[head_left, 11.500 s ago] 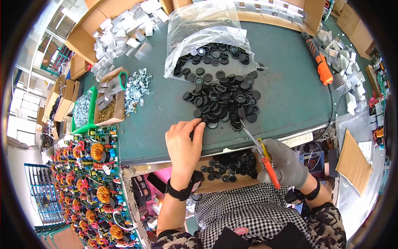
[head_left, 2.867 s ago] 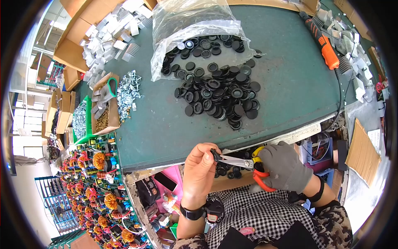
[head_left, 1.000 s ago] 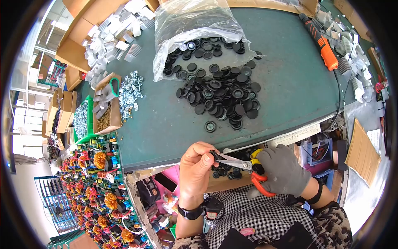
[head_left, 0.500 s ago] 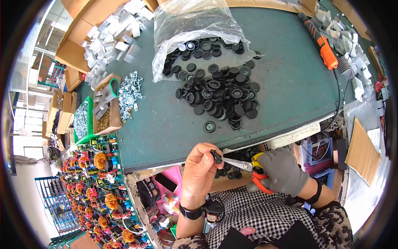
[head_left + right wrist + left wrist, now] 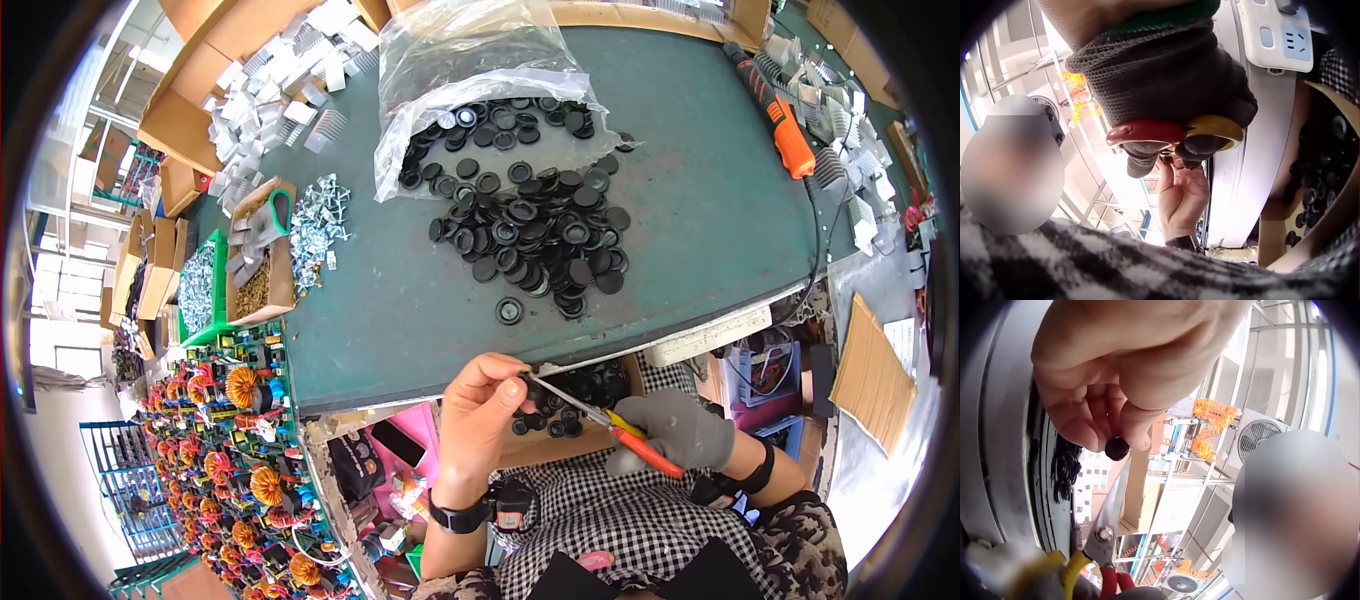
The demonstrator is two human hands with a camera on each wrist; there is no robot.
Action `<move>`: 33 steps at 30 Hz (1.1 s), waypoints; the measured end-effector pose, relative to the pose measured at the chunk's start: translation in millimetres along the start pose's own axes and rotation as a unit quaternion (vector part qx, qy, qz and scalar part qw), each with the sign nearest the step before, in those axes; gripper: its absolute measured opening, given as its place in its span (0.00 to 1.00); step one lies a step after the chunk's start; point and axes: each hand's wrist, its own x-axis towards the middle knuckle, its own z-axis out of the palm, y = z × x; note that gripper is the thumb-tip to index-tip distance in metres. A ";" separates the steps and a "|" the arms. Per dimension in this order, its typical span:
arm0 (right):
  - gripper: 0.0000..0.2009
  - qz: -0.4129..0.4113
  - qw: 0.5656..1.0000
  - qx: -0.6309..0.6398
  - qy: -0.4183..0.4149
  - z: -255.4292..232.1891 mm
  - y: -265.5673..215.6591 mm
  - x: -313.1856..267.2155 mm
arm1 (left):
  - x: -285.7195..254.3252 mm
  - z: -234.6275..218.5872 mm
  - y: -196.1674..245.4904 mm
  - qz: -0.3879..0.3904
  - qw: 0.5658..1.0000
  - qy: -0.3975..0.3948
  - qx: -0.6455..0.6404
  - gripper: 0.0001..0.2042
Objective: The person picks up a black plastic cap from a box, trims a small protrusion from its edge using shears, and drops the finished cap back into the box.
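Note:
My bare left hand point(image 5: 472, 420) pinches a small black rubber grommet point(image 5: 1117, 449) between thumb and fingertips, just off the table's front edge. My gloved right hand point(image 5: 685, 430) holds scissors point(image 5: 1104, 534) by their red and yellow handles, fingers through the loops in the right wrist view. The blades lie close together and slant up to the left, tips right at the grommet. A pile of round black grommets point(image 5: 545, 235) lies on the green table point(image 5: 390, 310), with one loose grommet point(image 5: 509, 311) nearer the edge. Below the edge, a cardboard box point(image 5: 540, 452) holds more grommets.
A clear plastic bag point(image 5: 480, 60) spills grommets at the back. Heat sinks point(image 5: 285, 80) and screws point(image 5: 318, 225) lie on the left beside a box with a glove point(image 5: 255, 240). Circuit boards point(image 5: 215, 450) stand left. An orange-black corded tool point(image 5: 775, 120) lies right.
Both hands have come from the pile back to the table's front edge with a grommet. One loose grommet now lies apart from the pile. The scissors' blades have closed and their handles tilted lower.

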 end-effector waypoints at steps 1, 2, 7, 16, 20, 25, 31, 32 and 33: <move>0.27 -0.004 1.000 0.008 0.018 -2.0 0.4 -2.4 | -1.2 -0.9 5.0 0.009 0.997 0.021 0.071 0.08; 0.26 -0.009 0.999 0.016 0.035 -3.6 1.6 -4.5 | -3.8 2.2 14.2 0.005 0.990 0.049 0.135 0.09; 0.23 -0.042 0.984 0.101 0.144 -4.6 19.7 -8.8 | -2.3 17.6 35.2 0.094 0.802 -0.016 0.590 0.16; 0.26 -0.006 0.989 0.003 0.151 -1.4 9.1 -11.1 | 45.1 15.4 28.7 0.295 0.633 0.060 0.714 0.16; 0.29 -0.092 0.970 -0.138 0.177 -5.2 -5.3 -5.6 | 23.4 9.8 21.3 0.117 0.905 0.066 0.403 0.15; 0.33 -0.104 0.915 -0.305 0.242 -1.8 -12.2 6.5 | 7.9 9.4 9.0 0.035 0.998 0.043 0.038 0.14; 0.29 -0.075 0.904 -0.345 0.242 -1.6 -16.2 8.3 | 7.0 20.0 -3.2 0.039 0.996 0.079 -0.019 0.10; 0.29 -0.075 0.903 -0.346 0.242 -1.3 -17.0 8.0 | 7.3 21.1 -3.8 0.039 0.995 0.083 -0.031 0.09; 0.28 -0.060 0.901 -0.358 0.238 -0.4 -17.9 7.3 | 7.4 21.6 -4.0 0.040 0.995 0.086 -0.044 0.09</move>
